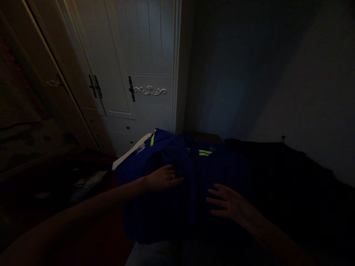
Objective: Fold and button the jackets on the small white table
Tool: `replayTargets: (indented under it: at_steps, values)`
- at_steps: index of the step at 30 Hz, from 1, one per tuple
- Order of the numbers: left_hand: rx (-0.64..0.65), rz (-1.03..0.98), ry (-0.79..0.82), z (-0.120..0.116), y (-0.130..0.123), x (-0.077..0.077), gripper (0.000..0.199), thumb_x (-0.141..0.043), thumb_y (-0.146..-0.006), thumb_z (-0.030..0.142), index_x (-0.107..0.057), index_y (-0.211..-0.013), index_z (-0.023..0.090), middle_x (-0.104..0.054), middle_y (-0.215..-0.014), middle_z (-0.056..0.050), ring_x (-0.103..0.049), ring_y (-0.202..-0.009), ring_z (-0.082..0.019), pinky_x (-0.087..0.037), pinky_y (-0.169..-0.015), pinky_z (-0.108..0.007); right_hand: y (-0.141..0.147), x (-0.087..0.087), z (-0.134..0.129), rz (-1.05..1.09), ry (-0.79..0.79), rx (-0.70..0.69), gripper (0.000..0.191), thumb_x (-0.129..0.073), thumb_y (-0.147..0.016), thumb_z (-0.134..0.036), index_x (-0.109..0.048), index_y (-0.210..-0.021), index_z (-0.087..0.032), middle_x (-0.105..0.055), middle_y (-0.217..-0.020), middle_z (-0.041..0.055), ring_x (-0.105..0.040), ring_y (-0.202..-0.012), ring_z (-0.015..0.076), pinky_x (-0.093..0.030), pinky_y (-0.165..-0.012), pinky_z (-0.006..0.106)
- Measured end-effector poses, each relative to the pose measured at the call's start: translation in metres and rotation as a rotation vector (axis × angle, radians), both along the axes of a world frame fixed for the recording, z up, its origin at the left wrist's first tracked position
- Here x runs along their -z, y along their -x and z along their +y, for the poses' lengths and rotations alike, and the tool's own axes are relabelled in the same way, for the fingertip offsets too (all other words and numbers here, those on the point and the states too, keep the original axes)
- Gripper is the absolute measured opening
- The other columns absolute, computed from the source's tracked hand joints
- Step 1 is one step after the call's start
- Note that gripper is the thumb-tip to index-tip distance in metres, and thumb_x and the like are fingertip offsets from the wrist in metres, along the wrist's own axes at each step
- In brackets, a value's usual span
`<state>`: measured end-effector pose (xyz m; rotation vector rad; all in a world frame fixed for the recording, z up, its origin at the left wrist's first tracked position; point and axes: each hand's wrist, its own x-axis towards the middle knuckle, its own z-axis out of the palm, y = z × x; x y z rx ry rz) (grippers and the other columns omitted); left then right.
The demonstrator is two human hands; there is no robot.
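Note:
A blue garment (191, 166), seemingly a sports jersey, is spread out in front of me with folds across it. Yellow-green stripes show near its far edge, and white marks and a white edge on its left side. My left hand (163, 178), with a ring on one finger, lies palm down over the left half of the cloth, fingers stretched out. Over the right half, my right hand (226, 201) has its fingers spread and nothing in them. Whether the right hand touches the cloth is too dark to tell.
A pale wardrobe (149, 51) with dark handles stands behind the garment, a plain wall (249, 85) to its right. Dark cloth (280, 162) is heaped at the right. Dim items (90, 181) lie at the left by a reddish floor or cover.

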<state>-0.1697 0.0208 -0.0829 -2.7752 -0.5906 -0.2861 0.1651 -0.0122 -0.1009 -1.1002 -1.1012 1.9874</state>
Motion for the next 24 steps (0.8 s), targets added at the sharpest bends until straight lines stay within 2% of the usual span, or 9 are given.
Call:
replayTargets:
  at_steps: [4, 6, 8, 11, 15, 17, 19, 22, 24]
  values:
    - [-0.02, -0.04, 0.146, 0.002, 0.006, -0.025, 0.062, -0.053, -0.089, 0.037, -0.038, -0.145, 0.015, -0.068, -0.105, -0.013, -0.062, -0.096, -0.024, -0.042, -0.093, -0.041, 0.022, 0.013, -0.007, -0.217, -0.075, -0.031, 0.088, -0.083, -0.062, -0.05, -0.04, -0.134, -0.024, -0.047, -0.141, 0.0171, -0.059, -0.118, 0.0285, -0.054, -0.086, 0.042]
    - [-0.169, -0.093, 0.159, 0.01, 0.01, -0.037, 0.053, -0.049, -0.09, 0.035, -0.046, -0.139, 0.016, -0.066, -0.108, -0.013, -0.06, -0.1, -0.026, -0.042, -0.093, -0.043, 0.036, 0.018, -0.01, -0.405, -0.172, -0.052, 0.086, -0.082, -0.06, -0.051, -0.044, -0.13, -0.02, -0.053, -0.131, 0.0172, -0.063, -0.106, 0.0265, -0.053, -0.081, 0.039]
    - [-0.415, -0.159, 0.138, 0.023, 0.018, -0.043, 0.043, -0.046, -0.09, 0.029, -0.056, -0.13, 0.017, -0.063, -0.116, -0.015, -0.057, -0.107, -0.029, -0.041, -0.096, -0.045, 0.048, 0.021, -0.016, -0.59, -0.324, -0.07, 0.079, -0.078, -0.064, -0.052, -0.047, -0.126, -0.016, -0.059, -0.121, 0.0167, -0.065, -0.095, 0.0244, -0.052, -0.079, 0.038]
    - [-0.733, -0.222, 0.23, 0.041, 0.036, -0.039, 0.049, -0.057, -0.083, 0.031, -0.056, -0.129, 0.014, -0.057, -0.129, -0.018, -0.055, -0.115, -0.033, -0.042, -0.099, -0.046, 0.06, 0.027, -0.026, -0.837, -0.499, -0.105, 0.064, -0.072, -0.073, -0.051, -0.052, -0.123, -0.015, -0.064, -0.115, 0.0161, -0.064, -0.098, 0.027, -0.049, -0.084, 0.038]
    - [-0.822, -0.304, 0.422, 0.05, 0.055, -0.024, 0.054, -0.061, -0.079, 0.033, -0.056, -0.129, 0.014, -0.061, -0.126, -0.016, -0.057, -0.114, -0.031, -0.044, -0.099, -0.041, 0.072, 0.045, -0.033, -1.049, -0.651, -0.096, 0.028, -0.061, -0.083, -0.038, -0.063, -0.103, -0.018, -0.068, -0.107, 0.0148, -0.064, -0.103, 0.0301, -0.046, -0.089, 0.038]
    - [-0.853, -0.423, 0.461, 0.051, 0.062, -0.021, 0.042, -0.056, -0.079, 0.026, -0.063, -0.12, 0.017, -0.066, -0.12, -0.012, -0.06, -0.111, -0.028, -0.045, -0.099, -0.039, 0.075, 0.053, -0.033, -1.03, -0.659, -0.097, 0.022, -0.055, -0.085, -0.035, -0.066, -0.09, -0.017, -0.07, -0.094, 0.0125, -0.066, -0.092, 0.0284, -0.047, -0.084, 0.037]
    - [-0.927, -0.58, 0.514, 0.054, 0.069, -0.022, 0.036, -0.051, -0.075, 0.016, -0.068, -0.107, 0.018, -0.07, -0.112, -0.008, -0.063, -0.106, -0.025, -0.046, -0.098, -0.035, 0.068, 0.054, -0.029, -0.853, -0.607, -0.094, 0.028, -0.054, -0.085, -0.041, -0.066, -0.086, -0.016, -0.071, -0.089, 0.0097, -0.066, -0.085, 0.0266, -0.049, -0.08, 0.036]
    - [-1.064, -0.759, 0.559, 0.061, 0.083, -0.023, 0.04, -0.048, -0.064, 0.01, -0.069, -0.098, 0.018, -0.072, -0.103, -0.006, -0.066, -0.099, -0.023, -0.051, -0.09, -0.032, 0.041, 0.041, -0.021, -0.547, -0.449, 0.072, 0.052, -0.055, -0.081, -0.06, -0.066, -0.107, -0.017, -0.07, -0.108, 0.0101, -0.066, -0.098, 0.0286, -0.052, -0.084, 0.038]
    - [-1.129, -0.805, 0.579, 0.065, 0.091, -0.02, 0.04, -0.048, -0.06, 0.011, -0.069, -0.093, 0.016, -0.073, -0.096, -0.005, -0.067, -0.091, -0.024, -0.054, -0.081, -0.031, 0.017, 0.032, -0.016, -0.527, -0.346, 0.227, 0.066, -0.052, -0.08, -0.069, -0.06, -0.123, -0.021, -0.066, -0.121, 0.0123, -0.062, -0.112, 0.0309, -0.052, -0.089, 0.042]
